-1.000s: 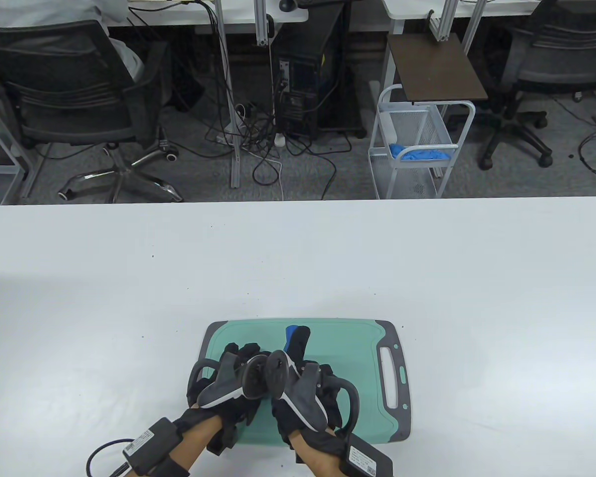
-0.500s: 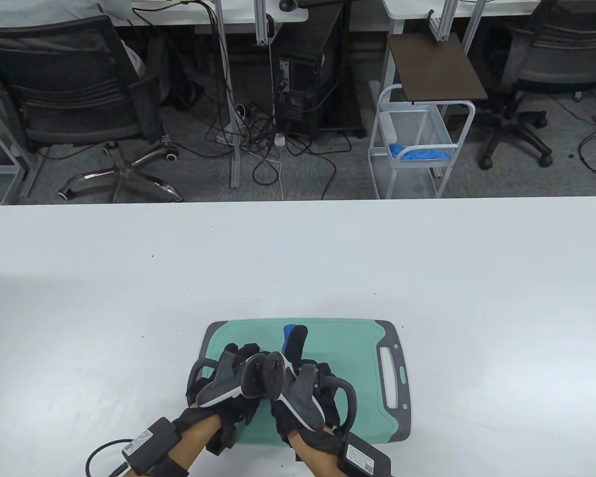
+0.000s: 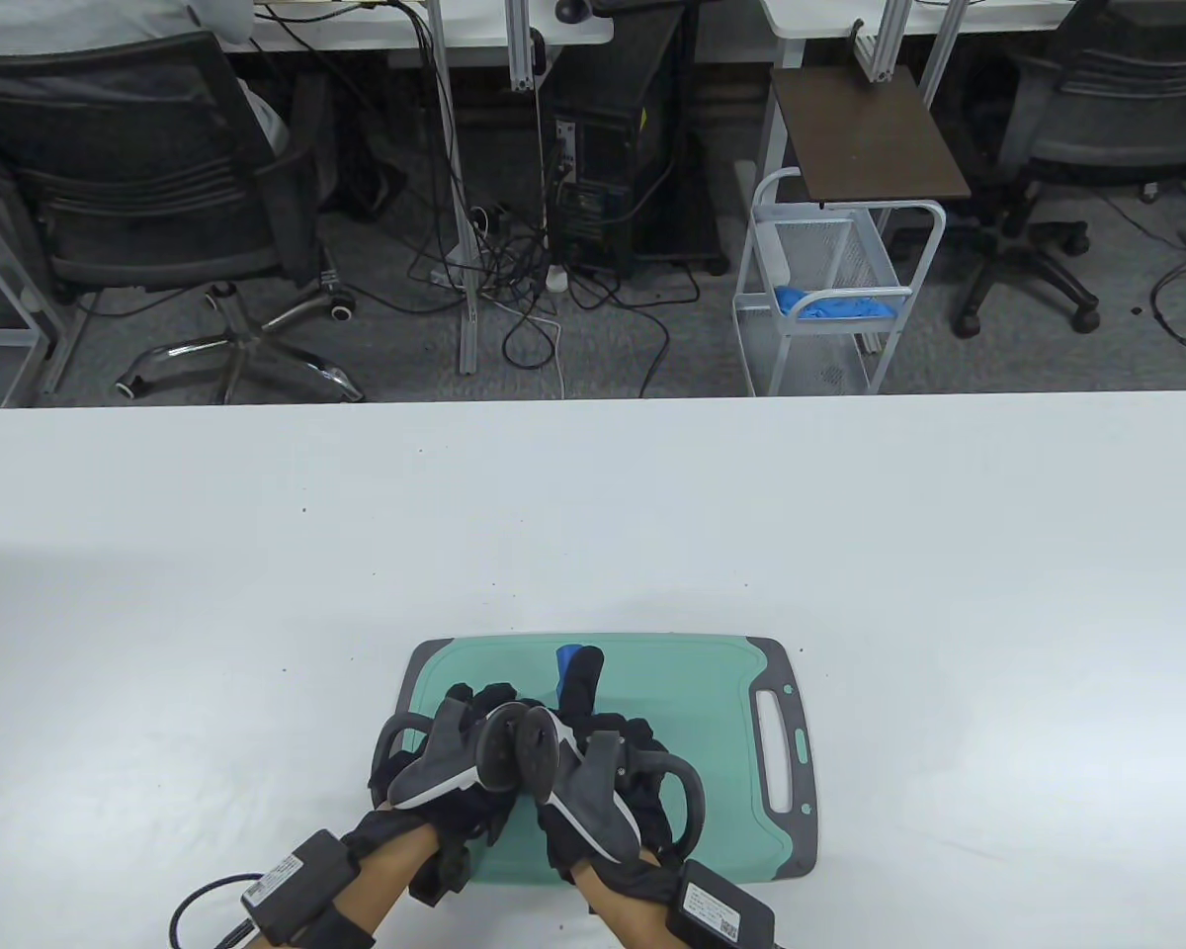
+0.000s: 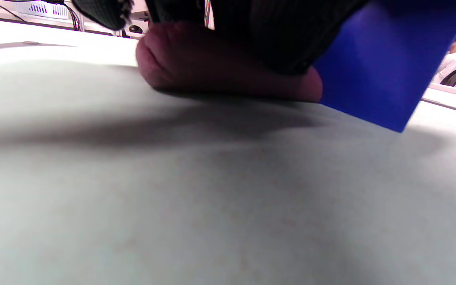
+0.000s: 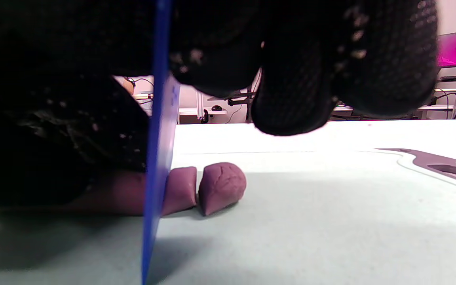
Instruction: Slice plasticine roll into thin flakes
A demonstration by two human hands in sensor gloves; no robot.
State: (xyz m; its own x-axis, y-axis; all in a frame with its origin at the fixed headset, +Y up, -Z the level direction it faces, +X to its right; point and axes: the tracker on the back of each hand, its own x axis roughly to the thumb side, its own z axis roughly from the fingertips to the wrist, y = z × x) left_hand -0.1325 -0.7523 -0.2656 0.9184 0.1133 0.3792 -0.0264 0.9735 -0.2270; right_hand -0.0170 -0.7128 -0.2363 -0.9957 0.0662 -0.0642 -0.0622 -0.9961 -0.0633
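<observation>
A: Where is the plasticine roll (image 5: 129, 194) now?

B: It lies on the green cutting board (image 3: 692, 682), which sits at the near edge of the white worktop (image 3: 850, 514). In the table view the hands cover it. In the left wrist view it is the dark purple mass under the glove.

A: What does the left hand (image 3: 450, 756) do?

B: It rests on top of the roll and presses it to the board, fingers curled over it.

A: And the right hand (image 3: 603, 781)?

B: It grips a blue scraper blade (image 5: 157, 158), fingers closed around the upper part. The blade stands nearly upright, a little tilted, with its lower edge down at the board. It goes through the roll.

A: Is something already cut?

B: Yes. In the right wrist view one slice (image 5: 179, 189) stands directly against the right face of the blade. A rounded end piece (image 5: 222, 187) lies just beside that slice, with a narrow gap between them. Both pieces look rather thick.

A: Anything else on the board?

B: Its grey handle end (image 5: 441, 164) shows at the right.
</observation>
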